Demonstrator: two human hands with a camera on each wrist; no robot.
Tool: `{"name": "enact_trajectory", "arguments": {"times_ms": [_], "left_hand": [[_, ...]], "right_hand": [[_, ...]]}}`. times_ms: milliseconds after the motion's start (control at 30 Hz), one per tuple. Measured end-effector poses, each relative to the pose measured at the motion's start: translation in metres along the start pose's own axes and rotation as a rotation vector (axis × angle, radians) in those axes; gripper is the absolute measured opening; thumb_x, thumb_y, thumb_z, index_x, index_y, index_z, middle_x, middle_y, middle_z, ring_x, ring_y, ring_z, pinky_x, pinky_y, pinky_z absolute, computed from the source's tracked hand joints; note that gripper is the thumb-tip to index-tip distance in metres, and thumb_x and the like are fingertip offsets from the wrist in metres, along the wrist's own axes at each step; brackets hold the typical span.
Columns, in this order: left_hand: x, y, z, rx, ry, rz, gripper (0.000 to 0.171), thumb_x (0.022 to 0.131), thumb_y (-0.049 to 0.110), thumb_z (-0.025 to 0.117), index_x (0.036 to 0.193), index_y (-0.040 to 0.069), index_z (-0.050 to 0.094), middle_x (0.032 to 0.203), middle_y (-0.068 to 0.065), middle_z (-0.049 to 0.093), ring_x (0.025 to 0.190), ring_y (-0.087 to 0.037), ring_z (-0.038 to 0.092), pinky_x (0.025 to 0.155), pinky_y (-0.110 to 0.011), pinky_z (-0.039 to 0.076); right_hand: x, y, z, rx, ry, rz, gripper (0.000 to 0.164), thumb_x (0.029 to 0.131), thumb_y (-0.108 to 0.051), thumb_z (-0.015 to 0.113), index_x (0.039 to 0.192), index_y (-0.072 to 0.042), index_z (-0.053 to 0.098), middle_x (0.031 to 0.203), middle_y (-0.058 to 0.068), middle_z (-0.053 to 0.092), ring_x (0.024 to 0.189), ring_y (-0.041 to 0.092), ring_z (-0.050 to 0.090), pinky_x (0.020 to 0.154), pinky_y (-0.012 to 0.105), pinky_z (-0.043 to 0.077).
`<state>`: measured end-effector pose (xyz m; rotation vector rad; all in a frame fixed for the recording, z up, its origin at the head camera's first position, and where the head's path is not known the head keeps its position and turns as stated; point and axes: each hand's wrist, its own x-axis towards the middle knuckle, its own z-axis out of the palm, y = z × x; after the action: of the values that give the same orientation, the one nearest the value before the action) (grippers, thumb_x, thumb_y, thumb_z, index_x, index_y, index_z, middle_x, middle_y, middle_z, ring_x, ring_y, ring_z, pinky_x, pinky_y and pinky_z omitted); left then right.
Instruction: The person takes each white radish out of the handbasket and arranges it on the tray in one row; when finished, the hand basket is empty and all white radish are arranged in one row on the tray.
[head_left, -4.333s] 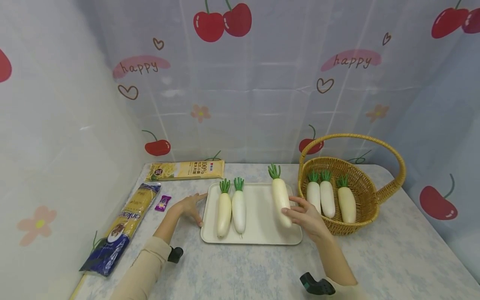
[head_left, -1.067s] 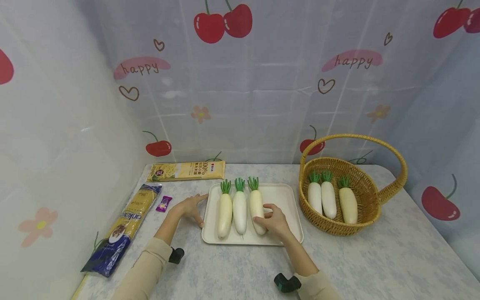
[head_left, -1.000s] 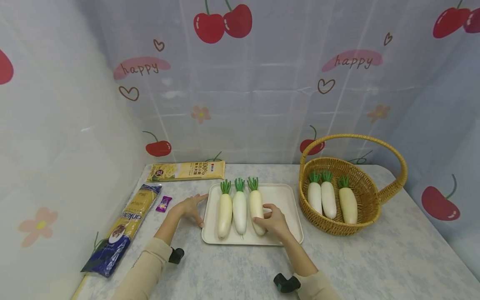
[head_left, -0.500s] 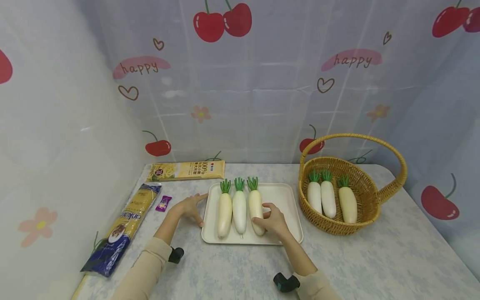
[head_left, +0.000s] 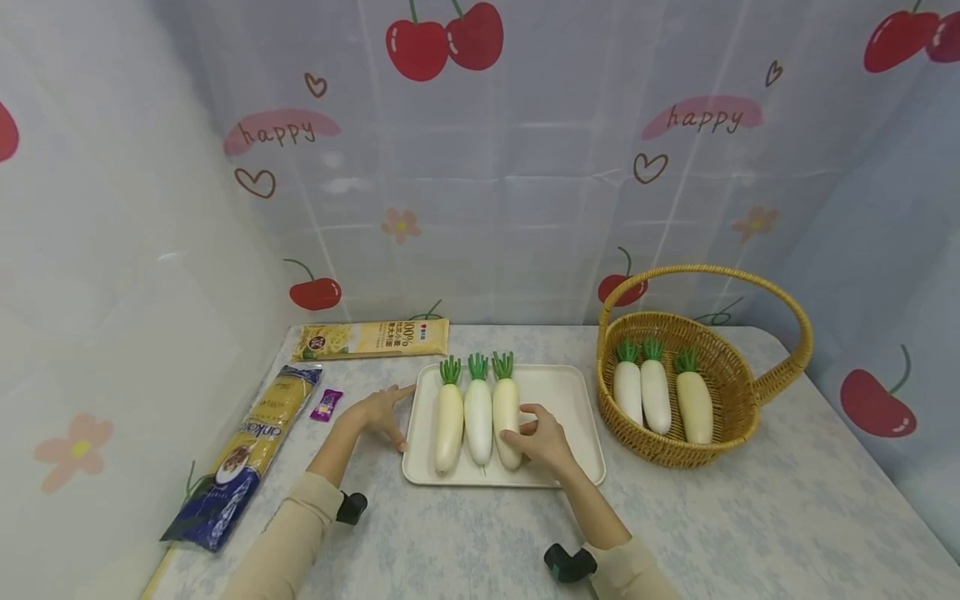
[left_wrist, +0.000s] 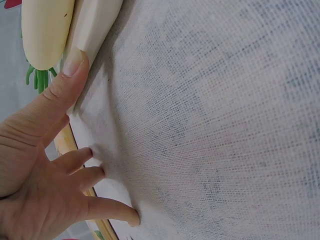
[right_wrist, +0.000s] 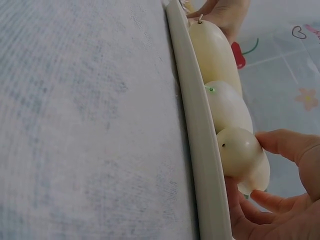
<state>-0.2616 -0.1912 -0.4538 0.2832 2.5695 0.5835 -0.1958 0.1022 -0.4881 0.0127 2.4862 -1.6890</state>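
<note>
the right hand [head_left: 546, 439] covers the third radish's [head_left: 506, 404] lower end; the blue noodle packet's [head_left: 242, 457] print is too small to read.

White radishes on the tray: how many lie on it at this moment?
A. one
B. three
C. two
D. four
B: the head view shows three white radishes lying side by side on the tray, with the right hand holding the rightmost one, while three more lie apart in the basket.

white green-topped radishes [head_left: 477, 410], cream tray [head_left: 558, 392], tan wicker basket [head_left: 731, 375]
</note>
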Motion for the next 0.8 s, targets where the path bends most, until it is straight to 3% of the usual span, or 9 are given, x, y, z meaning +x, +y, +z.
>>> {"name": "enact_trajectory", "arguments": {"times_ms": [433, 633, 800], "left_hand": [[-0.0007, 0.0009, -0.0015, 0.004, 0.0, 0.012, 0.108, 0.059, 0.015, 0.089, 0.149, 0.008, 0.028, 0.151, -0.03, 0.016, 0.135, -0.053, 0.015, 0.104, -0.067, 0.02], [-0.0001, 0.0008, -0.0013, 0.008, 0.001, 0.016, 0.109, 0.059, 0.015, 0.089, 0.149, 0.009, 0.028, 0.151, -0.03, 0.016, 0.135, -0.053, 0.015, 0.104, -0.067, 0.02], [0.0001, 0.0003, -0.0011, 0.013, -0.001, 0.012, 0.109, 0.059, 0.016, 0.089, 0.149, 0.009, 0.028, 0.151, -0.03, 0.016, 0.135, -0.053, 0.016, 0.104, -0.067, 0.021]], "right_hand": [[-0.0009, -0.0033, -0.002, -0.003, -0.01, 0.006, 0.065, 0.081, -0.015, 0.072, 0.134, 0.007, 0.043, 0.1, 0.021, 0.06, 0.081, 0.025, 0.062, 0.06, 0.031, 0.054], [-0.0041, -0.0039, -0.0051, -0.058, -0.002, -0.014, 0.067, 0.081, -0.02, 0.073, 0.136, 0.006, 0.042, 0.106, 0.023, 0.06, 0.092, 0.031, 0.061, 0.066, 0.034, 0.054], [-0.0052, -0.0035, -0.0075, -0.066, -0.014, -0.018, 0.07, 0.081, -0.02, 0.073, 0.137, 0.006, 0.04, 0.106, 0.023, 0.06, 0.088, 0.029, 0.062, 0.064, 0.033, 0.054]]}}
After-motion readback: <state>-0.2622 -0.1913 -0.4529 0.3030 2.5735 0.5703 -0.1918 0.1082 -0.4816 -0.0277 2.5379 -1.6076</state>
